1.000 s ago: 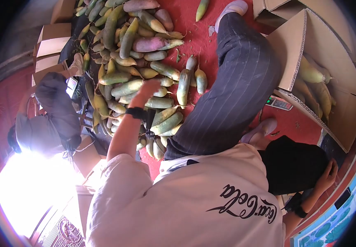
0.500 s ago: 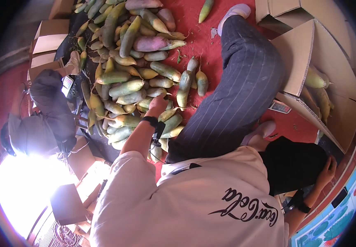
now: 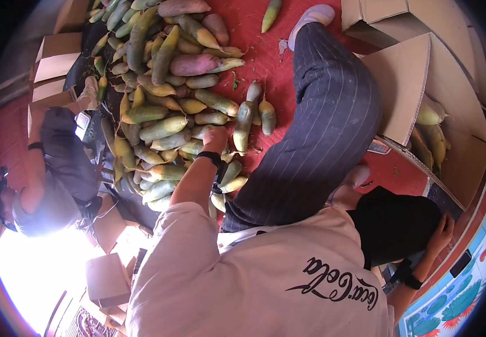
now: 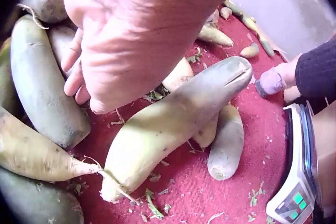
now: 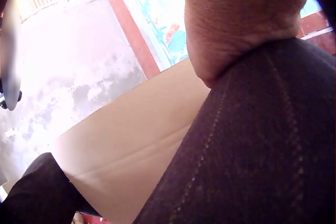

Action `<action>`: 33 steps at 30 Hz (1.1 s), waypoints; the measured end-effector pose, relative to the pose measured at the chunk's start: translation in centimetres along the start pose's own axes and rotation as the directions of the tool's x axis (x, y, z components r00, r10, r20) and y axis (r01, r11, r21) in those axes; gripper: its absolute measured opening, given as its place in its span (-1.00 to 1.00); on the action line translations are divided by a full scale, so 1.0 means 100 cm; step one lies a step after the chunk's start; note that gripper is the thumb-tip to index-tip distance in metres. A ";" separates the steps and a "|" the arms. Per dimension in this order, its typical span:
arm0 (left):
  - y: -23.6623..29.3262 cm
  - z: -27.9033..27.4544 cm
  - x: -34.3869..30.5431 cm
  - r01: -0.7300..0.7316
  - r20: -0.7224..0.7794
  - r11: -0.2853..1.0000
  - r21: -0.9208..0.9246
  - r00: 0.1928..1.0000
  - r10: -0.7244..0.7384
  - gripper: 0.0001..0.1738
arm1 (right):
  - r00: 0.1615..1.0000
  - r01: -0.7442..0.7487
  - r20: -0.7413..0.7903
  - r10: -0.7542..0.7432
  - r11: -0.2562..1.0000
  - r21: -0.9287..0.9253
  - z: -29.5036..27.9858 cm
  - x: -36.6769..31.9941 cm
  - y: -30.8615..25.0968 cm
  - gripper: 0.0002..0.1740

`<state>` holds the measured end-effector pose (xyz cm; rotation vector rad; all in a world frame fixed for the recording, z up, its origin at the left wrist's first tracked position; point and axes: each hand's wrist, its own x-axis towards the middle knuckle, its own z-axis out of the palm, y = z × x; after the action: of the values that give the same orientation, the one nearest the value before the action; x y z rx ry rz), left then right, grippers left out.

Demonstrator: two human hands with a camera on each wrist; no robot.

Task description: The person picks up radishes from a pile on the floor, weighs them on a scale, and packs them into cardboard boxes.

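Long green and pale radishes (image 3: 164,128) lie heaped on a red cloth. My left hand (image 3: 215,140) is low over the right side of the heap. In the left wrist view, the left hand (image 4: 131,35) has bent fingers (image 4: 75,79) beside a grey-green radish (image 4: 44,82); whether they grip one is hidden. A long pale radish (image 4: 168,124) lies below the palm across a smaller one (image 4: 227,142). My right hand (image 3: 441,235) rests on the dark-trousered knee; in the right wrist view only the heel of that hand (image 5: 241,19) shows against the cloth.
An open cardboard box (image 3: 462,112) holding several radishes stands on the right, beside a digital scale (image 3: 379,146). My bent leg (image 3: 321,112) lies between heap and box. Another person (image 3: 46,174) sits at the left near cartons (image 3: 57,56).
My left hand has come down toward the near part of the heap and stays low there. The right hand keeps to the knee. The person at the left has shifted, showing more of the head.
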<state>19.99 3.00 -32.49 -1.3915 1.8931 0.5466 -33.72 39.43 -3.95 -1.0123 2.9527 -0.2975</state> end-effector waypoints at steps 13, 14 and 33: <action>-0.007 -0.178 -0.109 -0.451 -0.465 0.135 -0.882 0.879 -0.104 -0.78 | 0.991 0.063 -0.124 -0.050 0.993 0.102 -0.001 0.001 -0.047 -0.86; 0.008 -0.205 -0.126 -0.543 -0.554 0.140 -0.828 0.831 -0.051 -0.78 | 0.992 0.064 -0.116 -0.050 0.991 0.121 -0.002 0.000 -0.053 -0.87; 0.270 -0.350 -0.267 -0.794 -0.623 -0.145 -0.590 0.333 0.708 -0.74 | 0.958 0.040 -0.281 0.051 0.950 0.309 -0.014 -0.027 -0.042 -0.88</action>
<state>-11.34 4.65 8.58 -0.4080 2.5062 2.4323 -29.17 38.09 -1.94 -0.9908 3.0051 -0.9547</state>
